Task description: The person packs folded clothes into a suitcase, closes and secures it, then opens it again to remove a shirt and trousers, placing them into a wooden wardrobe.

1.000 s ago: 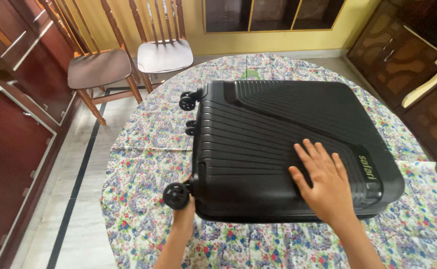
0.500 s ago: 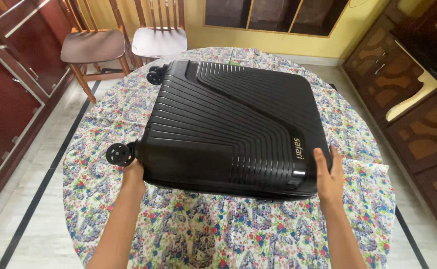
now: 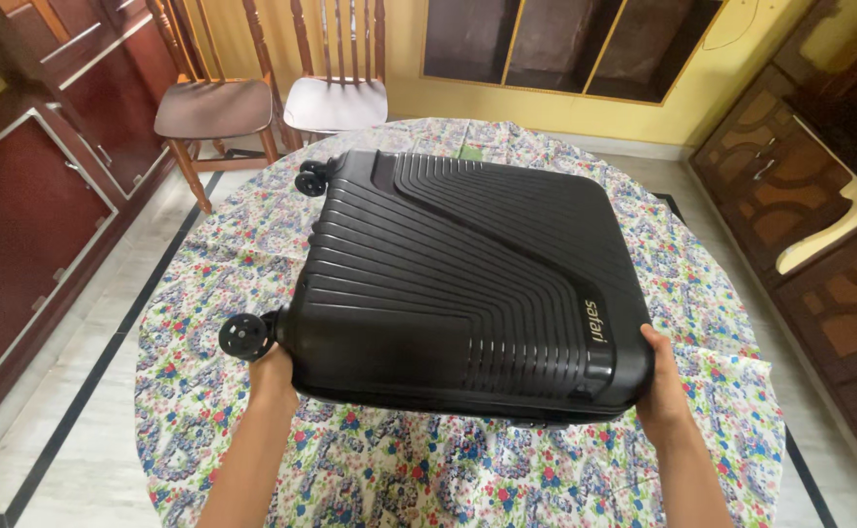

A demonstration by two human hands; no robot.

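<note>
A black hard-shell suitcase (image 3: 448, 274) with ribbed lines lies flat on a round table covered by a floral cloth (image 3: 203, 293). Its wheels (image 3: 244, 336) point to the left. My left hand (image 3: 274, 374) grips the suitcase's near left corner, just beside the front wheel. My right hand (image 3: 663, 376) holds the near right corner, fingers wrapped along the side edge. The near edge of the case seems slightly raised off the cloth.
Two wooden chairs (image 3: 335, 93) stand beyond the table at the back left. Dark wooden cabinets (image 3: 27, 196) line the left wall, and carved cabinets (image 3: 819, 215) line the right. Tiled floor (image 3: 86, 391) shows on both sides.
My right hand left the top of the suitcase and went to its near right corner. The suitcase turned and shifted on the table, and my view moved back.
</note>
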